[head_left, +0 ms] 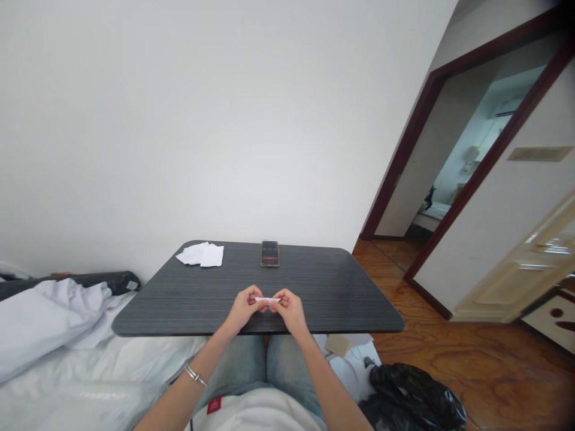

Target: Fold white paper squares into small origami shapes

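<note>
Both hands are raised just above the near edge of a dark grey wood-grain table (pixel 309 287). My left hand (pixel 245 309) and my right hand (pixel 288 311) pinch opposite ends of a small folded white paper strip (pixel 268 300). The fingertips of the two hands nearly meet around it. Farther back lies a loose pile of white paper sheets (pixel 200 255), left of a smartphone in a gold-edged case (pixel 270 253). Neither hand touches the pile or the phone. A silver bangle (pixel 195 375) circles my left wrist.
White bedding (pixel 54 323) and a dark rolled item (pixel 67 283) lie left of the table. A black plastic bag (pixel 411 398) sits on the wooden floor at lower right, near a cardboard piece (pixel 339 345). A doorway and a cream door stand at right.
</note>
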{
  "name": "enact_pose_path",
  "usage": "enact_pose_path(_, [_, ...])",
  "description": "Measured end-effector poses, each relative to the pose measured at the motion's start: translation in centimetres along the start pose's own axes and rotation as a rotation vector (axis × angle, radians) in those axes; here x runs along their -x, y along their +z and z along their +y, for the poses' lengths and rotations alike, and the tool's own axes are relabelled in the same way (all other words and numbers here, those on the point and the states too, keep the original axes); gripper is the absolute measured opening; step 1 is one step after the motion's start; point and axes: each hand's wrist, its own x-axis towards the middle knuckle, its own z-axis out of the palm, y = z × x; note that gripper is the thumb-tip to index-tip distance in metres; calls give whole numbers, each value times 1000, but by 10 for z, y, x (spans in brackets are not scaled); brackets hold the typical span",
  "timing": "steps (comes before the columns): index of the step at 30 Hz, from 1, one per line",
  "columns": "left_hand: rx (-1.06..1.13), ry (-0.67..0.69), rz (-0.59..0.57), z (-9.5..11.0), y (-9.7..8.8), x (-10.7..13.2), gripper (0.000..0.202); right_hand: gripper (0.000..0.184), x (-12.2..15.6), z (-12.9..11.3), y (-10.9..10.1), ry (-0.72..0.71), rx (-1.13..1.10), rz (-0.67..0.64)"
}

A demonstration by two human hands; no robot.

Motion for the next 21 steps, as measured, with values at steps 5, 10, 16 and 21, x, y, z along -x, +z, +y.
enact_pose_path(5, [42, -9, -6, -2, -2, 0, 24, 18, -2, 4, -1, 4, -41, -12])
enact_pose_path(10, [78, -32, -6, -2, -2, 0, 26, 19, -2, 5, -1, 29, -76, -16])
enact_pose_path(16, [55, -44, -2, 0, -2, 0, 28, 19, -3, 8, -2, 28, -63, 17])
enact_pose_path(21, [0, -84, -36, 2, 0, 0, 27, 15, -2, 5, -3, -12, -53, 23])
